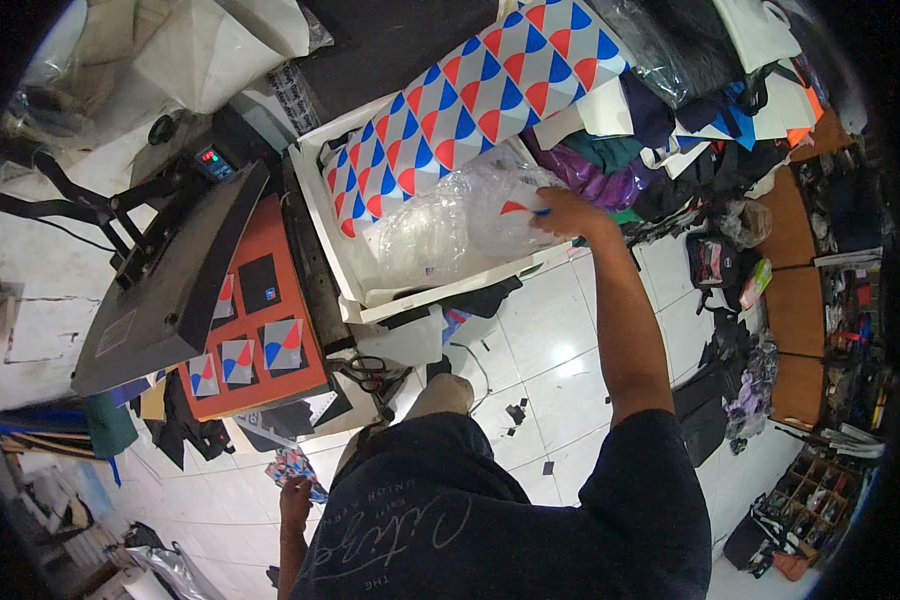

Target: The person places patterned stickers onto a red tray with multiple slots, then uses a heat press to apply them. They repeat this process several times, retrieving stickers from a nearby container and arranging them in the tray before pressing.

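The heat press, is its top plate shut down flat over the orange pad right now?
No, the heat press plate is swung aside, and the orange pad with its patterned pieces lies uncovered.

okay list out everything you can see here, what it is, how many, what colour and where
Heat press: one, black, open, left of centre.
Press bed: one, orange, under the raised plate.
Fabric patches: about six on the bed, black or red-white-blue.
White tray: one, centre, beside the press.
Patterned sheet: one, red, blue and white, lying across the tray.
Clear plastic bag: one, crumpled, in the tray.
Scissors: one pair, dark, below the tray.
Fabric pile: many pieces, mixed colours, upper right.
Floor tiles: white, with dark scraps.
Right hand: on the plastic bag.
Left hand: low left, holding small patterned pieces.
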